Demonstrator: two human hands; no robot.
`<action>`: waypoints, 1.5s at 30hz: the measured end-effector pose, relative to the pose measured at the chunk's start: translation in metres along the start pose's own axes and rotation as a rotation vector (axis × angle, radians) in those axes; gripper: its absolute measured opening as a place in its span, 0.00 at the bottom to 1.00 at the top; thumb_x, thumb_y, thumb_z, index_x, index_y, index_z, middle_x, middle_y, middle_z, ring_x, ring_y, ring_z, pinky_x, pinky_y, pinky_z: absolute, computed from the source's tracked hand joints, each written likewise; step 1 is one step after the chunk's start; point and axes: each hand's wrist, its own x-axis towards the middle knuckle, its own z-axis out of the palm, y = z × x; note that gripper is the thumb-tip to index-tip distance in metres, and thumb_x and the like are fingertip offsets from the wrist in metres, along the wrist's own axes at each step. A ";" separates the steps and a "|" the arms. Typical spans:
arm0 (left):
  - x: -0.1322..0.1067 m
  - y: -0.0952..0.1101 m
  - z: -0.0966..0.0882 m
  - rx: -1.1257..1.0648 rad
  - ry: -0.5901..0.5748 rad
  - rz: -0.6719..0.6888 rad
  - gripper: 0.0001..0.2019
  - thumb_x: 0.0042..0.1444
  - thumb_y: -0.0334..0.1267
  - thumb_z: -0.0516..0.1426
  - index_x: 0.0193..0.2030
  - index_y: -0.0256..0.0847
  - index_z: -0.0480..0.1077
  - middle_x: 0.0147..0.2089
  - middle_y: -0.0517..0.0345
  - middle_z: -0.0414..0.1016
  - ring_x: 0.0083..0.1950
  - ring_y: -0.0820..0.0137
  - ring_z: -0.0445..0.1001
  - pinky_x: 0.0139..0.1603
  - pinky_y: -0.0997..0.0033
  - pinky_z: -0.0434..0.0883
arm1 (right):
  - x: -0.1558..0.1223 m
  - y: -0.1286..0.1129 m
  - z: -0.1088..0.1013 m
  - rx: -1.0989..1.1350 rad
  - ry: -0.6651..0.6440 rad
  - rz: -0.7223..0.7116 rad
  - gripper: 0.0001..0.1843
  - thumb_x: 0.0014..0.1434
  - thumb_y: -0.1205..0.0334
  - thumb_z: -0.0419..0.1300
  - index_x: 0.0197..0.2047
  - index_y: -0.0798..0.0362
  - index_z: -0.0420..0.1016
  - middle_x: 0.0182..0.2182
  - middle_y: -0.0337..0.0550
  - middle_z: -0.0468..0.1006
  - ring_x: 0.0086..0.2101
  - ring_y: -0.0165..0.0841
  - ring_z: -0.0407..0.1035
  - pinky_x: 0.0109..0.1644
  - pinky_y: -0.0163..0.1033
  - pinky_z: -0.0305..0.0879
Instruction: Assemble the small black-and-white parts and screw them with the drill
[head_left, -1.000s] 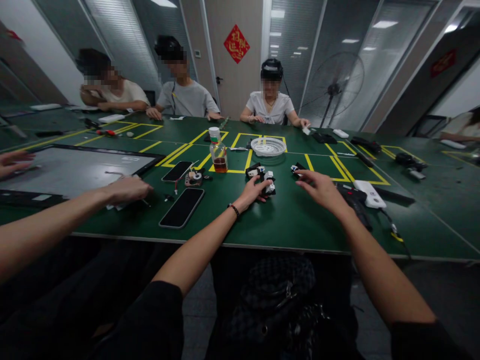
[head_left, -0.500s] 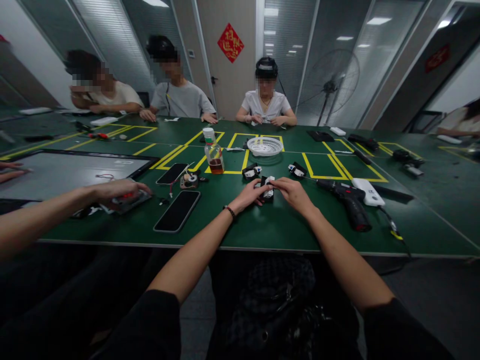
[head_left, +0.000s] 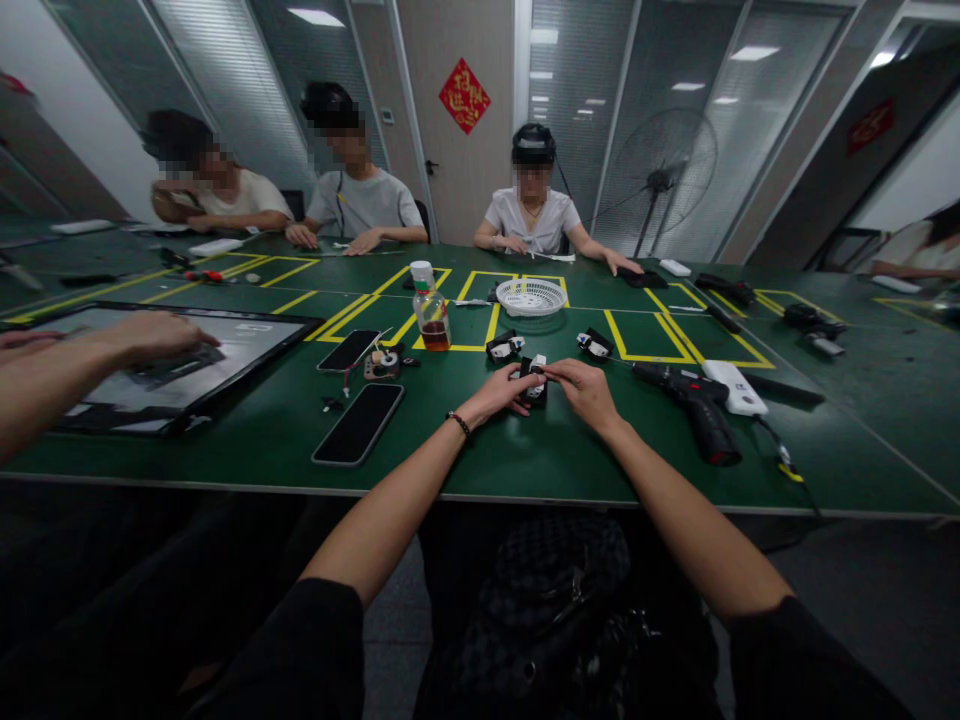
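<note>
Green tabletop (head_left: pixel 517 460) bears a small, boxy black-and-white part (head_left: pixel 535 397).

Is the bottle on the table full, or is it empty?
Neither: the bottle looks partly filled. Dark reddish liquid shows in its lower part, well below the white cap.

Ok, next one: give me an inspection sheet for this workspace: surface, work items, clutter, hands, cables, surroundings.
Surface: green table marked with yellow tape.
Work items: black-and-white part at the hands; two similar parts just beyond.
Clutter: bottle, white basket, two phones, power drill, white device.
Hands: left hand holds the black-and-white part; right hand has fingertips at its side, grip unclear.
Cables: dark cable with a yellow band, near the white device.
Surroundings: co-worker's hand over a flat panel at left; three people seated across; standing fan behind.
</note>
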 end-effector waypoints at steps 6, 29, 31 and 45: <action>-0.003 0.003 0.002 0.008 0.013 0.001 0.32 0.49 0.57 0.63 0.55 0.39 0.67 0.44 0.46 0.74 0.31 0.69 0.75 0.27 0.69 0.77 | 0.001 -0.001 0.000 0.030 0.022 0.050 0.11 0.63 0.59 0.58 0.45 0.50 0.80 0.42 0.46 0.79 0.43 0.38 0.73 0.51 0.46 0.69; -0.018 0.018 0.004 0.777 0.343 0.275 0.39 0.45 0.58 0.64 0.62 0.44 0.62 0.48 0.46 0.76 0.50 0.52 0.74 0.51 0.60 0.69 | -0.003 0.002 0.010 -0.031 -0.018 0.063 0.11 0.64 0.59 0.56 0.48 0.48 0.77 0.44 0.46 0.72 0.43 0.38 0.70 0.49 0.45 0.70; -0.019 0.017 0.001 0.760 0.311 0.277 0.40 0.44 0.58 0.65 0.62 0.44 0.62 0.47 0.46 0.76 0.49 0.53 0.75 0.49 0.60 0.69 | -0.003 0.003 0.008 -0.085 -0.037 0.038 0.12 0.65 0.60 0.55 0.48 0.48 0.77 0.44 0.47 0.71 0.44 0.38 0.70 0.51 0.45 0.68; -0.016 0.011 0.005 0.807 0.261 0.230 0.45 0.42 0.52 0.67 0.65 0.43 0.55 0.51 0.42 0.74 0.51 0.51 0.75 0.49 0.60 0.69 | -0.004 -0.007 0.008 -0.348 -0.121 0.001 0.12 0.67 0.61 0.52 0.51 0.49 0.71 0.48 0.47 0.73 0.44 0.39 0.71 0.46 0.41 0.68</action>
